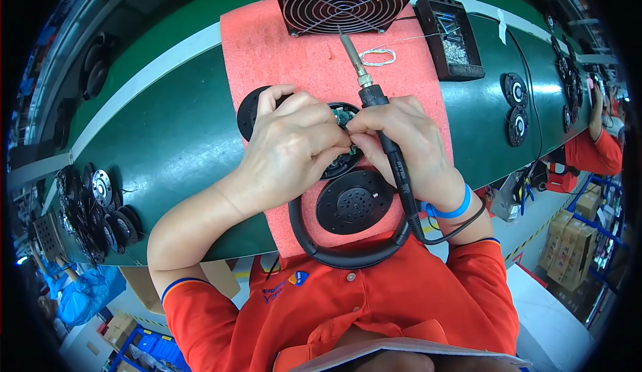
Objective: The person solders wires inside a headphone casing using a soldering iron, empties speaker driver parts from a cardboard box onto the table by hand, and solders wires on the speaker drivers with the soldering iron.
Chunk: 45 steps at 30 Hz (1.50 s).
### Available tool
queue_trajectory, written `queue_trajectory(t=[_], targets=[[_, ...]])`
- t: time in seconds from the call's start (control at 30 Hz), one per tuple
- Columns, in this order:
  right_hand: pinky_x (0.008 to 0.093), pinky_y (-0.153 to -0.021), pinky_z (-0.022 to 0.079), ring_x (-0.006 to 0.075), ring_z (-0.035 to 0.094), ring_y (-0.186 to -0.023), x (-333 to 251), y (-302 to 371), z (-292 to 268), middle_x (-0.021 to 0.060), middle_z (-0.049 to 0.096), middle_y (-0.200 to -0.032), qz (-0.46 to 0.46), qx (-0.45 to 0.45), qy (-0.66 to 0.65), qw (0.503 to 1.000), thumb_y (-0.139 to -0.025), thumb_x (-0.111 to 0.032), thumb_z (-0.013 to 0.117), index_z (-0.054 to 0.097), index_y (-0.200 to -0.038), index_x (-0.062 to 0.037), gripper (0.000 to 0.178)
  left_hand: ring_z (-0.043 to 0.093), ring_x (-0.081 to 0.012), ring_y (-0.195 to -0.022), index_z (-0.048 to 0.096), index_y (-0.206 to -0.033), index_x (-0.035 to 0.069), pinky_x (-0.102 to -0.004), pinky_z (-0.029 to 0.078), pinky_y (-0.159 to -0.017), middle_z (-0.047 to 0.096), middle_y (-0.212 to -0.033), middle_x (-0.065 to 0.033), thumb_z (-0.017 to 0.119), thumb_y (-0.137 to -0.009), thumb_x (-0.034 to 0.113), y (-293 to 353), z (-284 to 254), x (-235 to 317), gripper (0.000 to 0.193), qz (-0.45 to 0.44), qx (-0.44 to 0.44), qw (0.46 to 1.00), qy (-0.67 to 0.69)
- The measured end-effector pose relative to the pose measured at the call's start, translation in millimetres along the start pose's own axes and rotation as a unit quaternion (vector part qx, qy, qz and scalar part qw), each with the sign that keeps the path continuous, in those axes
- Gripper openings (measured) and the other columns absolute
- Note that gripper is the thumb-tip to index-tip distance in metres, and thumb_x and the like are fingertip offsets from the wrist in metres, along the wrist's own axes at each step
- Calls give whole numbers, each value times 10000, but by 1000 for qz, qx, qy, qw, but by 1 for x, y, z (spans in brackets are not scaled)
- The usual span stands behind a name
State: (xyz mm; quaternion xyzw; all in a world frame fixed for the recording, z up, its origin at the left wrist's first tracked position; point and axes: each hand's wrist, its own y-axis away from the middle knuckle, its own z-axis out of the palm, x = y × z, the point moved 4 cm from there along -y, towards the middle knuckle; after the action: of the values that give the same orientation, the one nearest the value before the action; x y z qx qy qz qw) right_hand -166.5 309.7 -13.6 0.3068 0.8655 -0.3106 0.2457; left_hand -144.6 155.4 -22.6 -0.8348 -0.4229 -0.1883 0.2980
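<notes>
- Head view: the left hand [294,141] curls over a round black earcup [342,138], its fingers [328,138] pinched on the cup's open face, where a small green circuit board [345,114] shows just beyond the fingertips.
- The right hand [408,141] grips a soldering iron [374,98] like a pen, fingers clenched round the black handle; the metal tip points away from the fingers, toward a fan [344,1] at the far edge.
- The iron's cable [461,228] runs back past a blue wristband [449,210].
- Just below both hands lies a second earcup [354,201], perforated face up, joined to a black headband [348,255] that curves toward the person's chest.
- Another black disc [251,111] peeks out beyond the left knuckles.
- All of this rests on a pink foam mat [414,71] laid on the green worktop [167,131].
- Past the iron's tip, a coil of solder wire [378,56] lies on the mat, with a dark tray [451,38] to the right.
- Well left of the fingers, a heap of black parts [93,208] sits on the worktop.
</notes>
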Motion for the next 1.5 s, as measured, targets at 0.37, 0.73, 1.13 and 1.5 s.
queue_trajectory(t=[0.37, 0.73, 1.13, 1.5], targets=[[234, -538, 470, 131, 597, -557, 0, 18, -22, 117, 653, -786, 44, 114, -127, 984, -840, -126, 615, 556, -997, 13, 218, 504, -209, -786, 644, -691, 93, -349, 337, -748, 511, -740, -15, 730, -622, 88, 1, -8, -6, 110, -65, 47, 996, -35], [238, -475, 454, 156, 588, -516, 1, 31, -27, 75, 621, -664, 19, 216, -52, 975, -671, -121, 782, 628, -949, 11, 344, 478, -234, -831, 662, -693, 58, -340, 353, -733, 504, -818, -46, 754, -600, 72, 1, -10, -6, 132, -84, 31, 995, -50], [270, -395, 340, 170, 464, -402, -9, 29, -27, 73, 548, -546, -57, 143, -33, 988, -726, -84, 606, 608, -751, 24, 111, 488, -250, -868, 647, -690, 52, -350, 361, -755, 515, -842, -61, 734, -607, 63, 2, -13, -6, 121, -91, 18, 994, -51], [270, -390, 346, 173, 466, -392, -7, 27, -23, 73, 558, -551, -67, 144, -28, 987, -719, -61, 617, 613, -739, 26, 89, 497, -251, -863, 639, -693, 44, -346, 371, -760, 521, -851, -65, 727, -609, 52, 1, -13, -7, 121, -89, 18, 995, -46]])
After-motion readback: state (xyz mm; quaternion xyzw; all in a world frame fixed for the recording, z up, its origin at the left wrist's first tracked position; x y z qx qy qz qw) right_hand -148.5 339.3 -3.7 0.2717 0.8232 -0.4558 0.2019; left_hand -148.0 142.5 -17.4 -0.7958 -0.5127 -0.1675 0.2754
